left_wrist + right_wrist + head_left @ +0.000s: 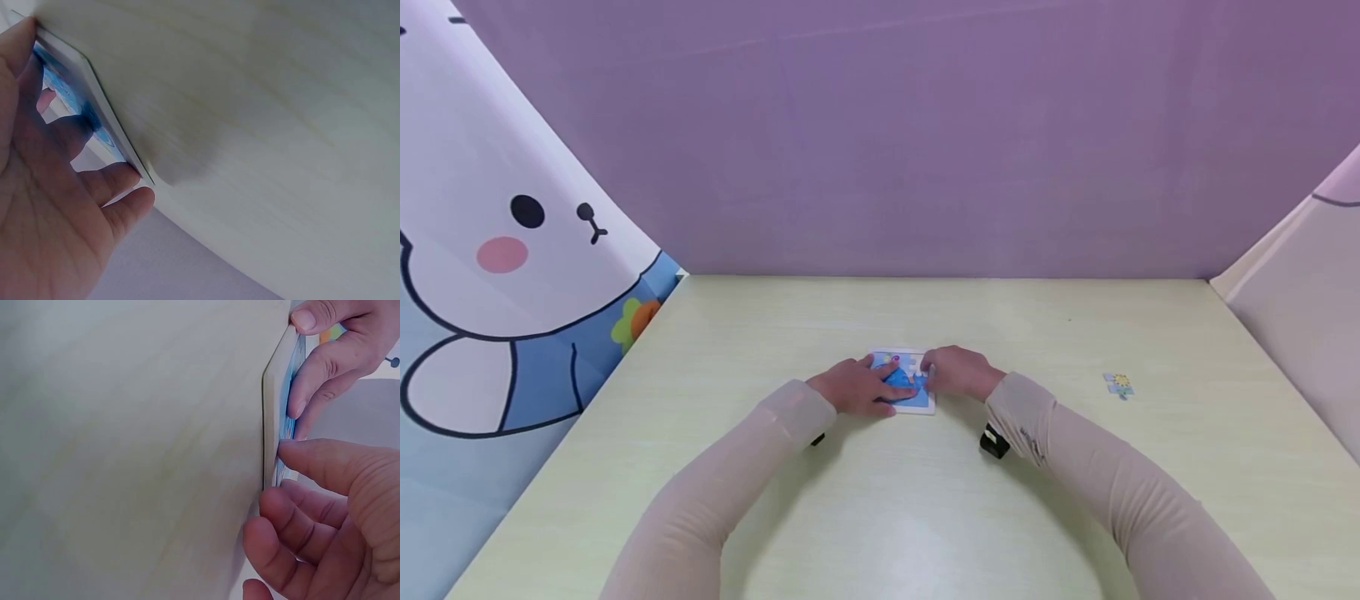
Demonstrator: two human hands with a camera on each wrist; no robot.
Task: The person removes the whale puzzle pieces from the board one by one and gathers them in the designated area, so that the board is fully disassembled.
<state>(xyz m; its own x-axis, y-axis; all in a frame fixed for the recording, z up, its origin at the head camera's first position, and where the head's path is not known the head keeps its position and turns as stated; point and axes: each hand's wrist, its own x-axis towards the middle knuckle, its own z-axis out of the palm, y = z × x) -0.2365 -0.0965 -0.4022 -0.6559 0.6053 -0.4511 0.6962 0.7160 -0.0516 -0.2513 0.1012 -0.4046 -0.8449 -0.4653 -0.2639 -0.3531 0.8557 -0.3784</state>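
Observation:
A small jigsaw puzzle point(913, 402) in a white-rimmed tray lies on the table, its picture mostly blue, with a pale patch near the upper right. My left hand point(856, 387) rests over its left part, fingers spread across the picture. In the left wrist view, fingertips point(128, 175) touch the tray's rim. At the right edge, my right hand point(958, 371) has thumb and curled fingers close together, pinching a light blue puzzle piece point(280, 470) at the board's surface; the hand largely hides the piece.
A loose cluster of puzzle pieces point(1120, 384) with a yellow sun-like figure lies on the table to the right. A purple backdrop point(947, 150) rises behind the table's far edge, and a cartoon-printed cloth point(535, 300) hangs on the left.

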